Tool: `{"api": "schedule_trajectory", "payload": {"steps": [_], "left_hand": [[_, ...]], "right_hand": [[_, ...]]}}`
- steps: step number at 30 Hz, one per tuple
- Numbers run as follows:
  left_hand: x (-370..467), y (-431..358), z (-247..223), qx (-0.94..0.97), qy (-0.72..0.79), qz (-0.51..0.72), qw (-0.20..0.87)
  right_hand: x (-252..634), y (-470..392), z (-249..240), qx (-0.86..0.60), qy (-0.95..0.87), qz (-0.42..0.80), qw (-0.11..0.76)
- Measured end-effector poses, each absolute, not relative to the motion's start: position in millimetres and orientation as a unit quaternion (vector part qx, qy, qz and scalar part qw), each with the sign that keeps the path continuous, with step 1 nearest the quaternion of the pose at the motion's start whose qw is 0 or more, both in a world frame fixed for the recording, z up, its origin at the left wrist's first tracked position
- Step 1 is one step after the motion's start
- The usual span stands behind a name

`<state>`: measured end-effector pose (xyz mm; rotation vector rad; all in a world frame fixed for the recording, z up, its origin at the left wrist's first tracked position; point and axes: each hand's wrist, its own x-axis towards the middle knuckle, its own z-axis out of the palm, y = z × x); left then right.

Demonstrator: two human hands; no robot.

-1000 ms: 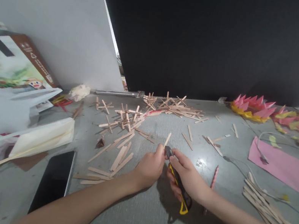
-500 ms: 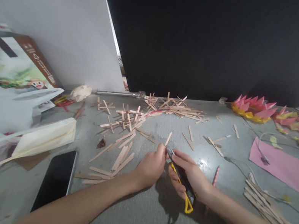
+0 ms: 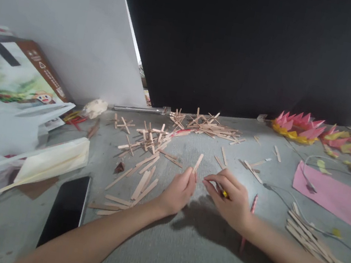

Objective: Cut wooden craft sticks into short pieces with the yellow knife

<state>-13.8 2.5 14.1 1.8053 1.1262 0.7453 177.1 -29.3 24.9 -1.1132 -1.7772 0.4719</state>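
Note:
My left hand is closed round a wooden craft stick, whose rounded end points up and away from me. Just to the right, my right hand has its thumb and index finger brought together near the stick, a small gap away. Curled within that palm is a black and yellow utility knife; only a bit of yellow shows and its blade end is hidden. Loose craft sticks lie left of my hands, and crossed sticks stand in small joined clusters beyond them.
A phone lies at left near a folded cream paper. On the right are a red striped stick, a cable, a pink sheet, more craft sticks and pink-yellow paper crowns. A black panel rises behind.
My right hand has turned over and drawn slightly away from the stick, so the knife that was pointing at it is now mostly covered. The stick in my left hand has turned its flat face more to view.

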Motion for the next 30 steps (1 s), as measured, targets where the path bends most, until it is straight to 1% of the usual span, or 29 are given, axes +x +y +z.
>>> {"api": "schedule_trajectory", "payload": {"steps": [4,9,15,20,25,30], "left_hand": [[-16,-1,19,0.774,0.401,0.235,0.429],[-18,-2,23,0.804,0.388,0.199,0.404],[-20,-2,19,0.818,0.384,0.192,0.382],[-20,-2,16,0.823,0.385,0.194,0.370],[-18,-2,14,0.817,0.396,0.203,0.367],[-17,-1,12,0.815,0.404,0.191,0.368]], "right_hand": [[179,-20,9,-0.484,-0.730,0.165,0.455],[183,-18,1,-0.454,-0.773,0.149,0.417],[185,-18,-1,-0.462,-0.784,0.129,0.393],[185,-20,1,-0.449,-0.814,0.090,0.357],[182,-22,6,-0.474,-0.819,0.059,0.318],[180,-21,8,-0.475,-0.826,0.056,0.298]]}}
